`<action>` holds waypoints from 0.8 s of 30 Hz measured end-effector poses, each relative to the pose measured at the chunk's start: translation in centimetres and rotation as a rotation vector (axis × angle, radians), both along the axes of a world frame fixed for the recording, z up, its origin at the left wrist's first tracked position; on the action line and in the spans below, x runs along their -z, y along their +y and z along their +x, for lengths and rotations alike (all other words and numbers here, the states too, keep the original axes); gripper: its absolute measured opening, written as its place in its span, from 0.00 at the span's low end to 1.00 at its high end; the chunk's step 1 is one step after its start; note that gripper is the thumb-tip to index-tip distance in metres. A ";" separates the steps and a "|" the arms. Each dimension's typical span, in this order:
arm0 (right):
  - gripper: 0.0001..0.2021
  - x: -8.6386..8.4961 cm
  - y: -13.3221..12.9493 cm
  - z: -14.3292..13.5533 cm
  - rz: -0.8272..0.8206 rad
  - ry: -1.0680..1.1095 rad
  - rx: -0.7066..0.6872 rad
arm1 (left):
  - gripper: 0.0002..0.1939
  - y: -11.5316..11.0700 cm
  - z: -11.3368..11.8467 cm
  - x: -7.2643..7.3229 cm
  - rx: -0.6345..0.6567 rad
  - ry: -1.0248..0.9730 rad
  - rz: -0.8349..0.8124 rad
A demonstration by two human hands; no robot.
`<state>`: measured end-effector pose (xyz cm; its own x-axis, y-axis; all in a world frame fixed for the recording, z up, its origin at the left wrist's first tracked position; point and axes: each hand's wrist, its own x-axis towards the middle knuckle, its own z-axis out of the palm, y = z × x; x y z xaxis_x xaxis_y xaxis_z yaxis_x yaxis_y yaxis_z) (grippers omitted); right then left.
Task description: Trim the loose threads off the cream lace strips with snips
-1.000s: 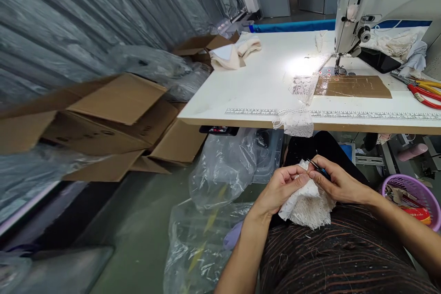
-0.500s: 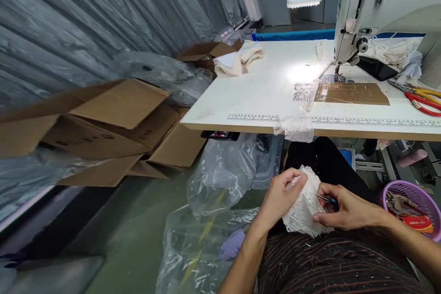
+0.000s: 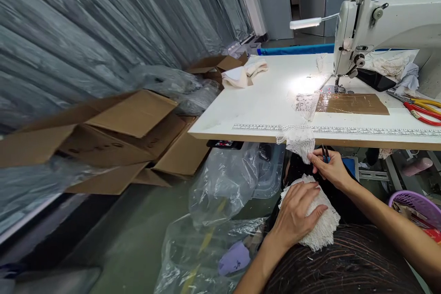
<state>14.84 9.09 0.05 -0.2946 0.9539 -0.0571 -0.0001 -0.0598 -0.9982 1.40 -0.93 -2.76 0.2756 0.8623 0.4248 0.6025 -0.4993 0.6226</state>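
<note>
My left hand [image 3: 296, 215] rests flat, fingers extended, on a pile of white lace pieces [image 3: 325, 227] in my lap. My right hand [image 3: 331, 169] pinches the lower end of a lace strip [image 3: 299, 140] that hangs over the table's front edge. Small thread snips [image 3: 325, 154] are also held in that hand, blades pointing up. More of the lace runs across the tabletop toward the needle of a white sewing machine [image 3: 347, 36].
A brown taped card [image 3: 354, 104] lies before the needle, with red- and yellow-handled scissors [image 3: 423, 109] to the right. Open cardboard boxes [image 3: 132, 112] and clear plastic bags [image 3: 223, 188] stand left of the table [image 3: 241, 101]. A purple basket [image 3: 415, 202] is at lower right.
My right hand has moved up from the lap lace to the hanging strip and grasped its end. My left hand has gone from pinching the lace to lying flat on it.
</note>
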 end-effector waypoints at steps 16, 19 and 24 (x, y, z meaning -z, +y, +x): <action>0.09 -2.9 -6.3 3.9 0.278 -0.344 -0.714 | 0.29 3.8 -3.4 -4.0 0.060 -0.917 -0.972; 0.11 -2.6 -4.9 4.1 0.283 -0.326 -0.504 | 0.27 3.0 -3.4 -4.3 -0.037 -0.875 -0.980; 0.21 -1.4 -3.4 3.4 0.381 -0.442 -0.389 | 0.21 2.1 -3.6 -4.4 -0.101 -0.805 -0.900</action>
<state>18.21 5.72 1.48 -0.6448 0.7613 0.0675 0.3607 0.3810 -0.8513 -2.16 1.17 1.65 0.1228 0.9398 -0.3188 -0.1059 0.3318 0.9374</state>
